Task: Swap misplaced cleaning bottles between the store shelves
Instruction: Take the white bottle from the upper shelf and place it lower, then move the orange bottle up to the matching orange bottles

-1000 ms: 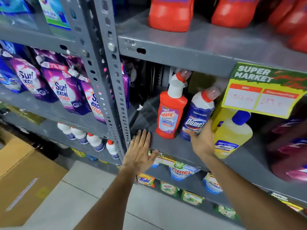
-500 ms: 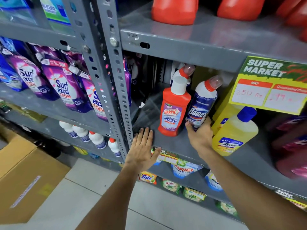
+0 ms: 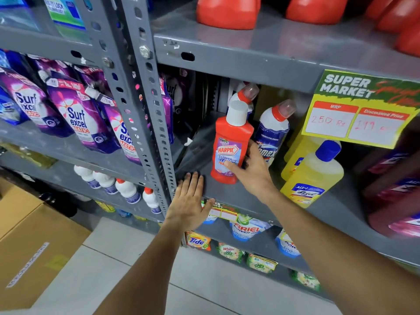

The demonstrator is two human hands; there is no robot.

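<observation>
Your right hand is closing round the red Harpic bottle, which stands upright at the front of the grey middle shelf; the thumb lies across the bottom of its label and the palm is against its right side, but the fingers behind it are hidden, so you cannot yet call this a full grip. Your left hand holds nothing: it lies flat and spread on the shelf lip, just left of the Harpic bottle and beside the perforated upright post. Judging from the task, the step is to lift this red bottle out as the misplaced one. Wrap the fingers fully round the waist of the bottle, above its base, before you raise it, because the smooth plastic will likely slide in a pinch. Mind the neighbours: the blue and white Domex bottle stands just right of the Harpic bottle, touching or nearly touching your hand, and a second white-necked bottle stands directly behind it, so a sideways tug could topple either. Lift straight up a little, then draw the Harpic bottle toward you, keeping its tall white cap clear of the shelf above. The yellow bottle further right of the Harpic bottle is well out of the way.
</observation>
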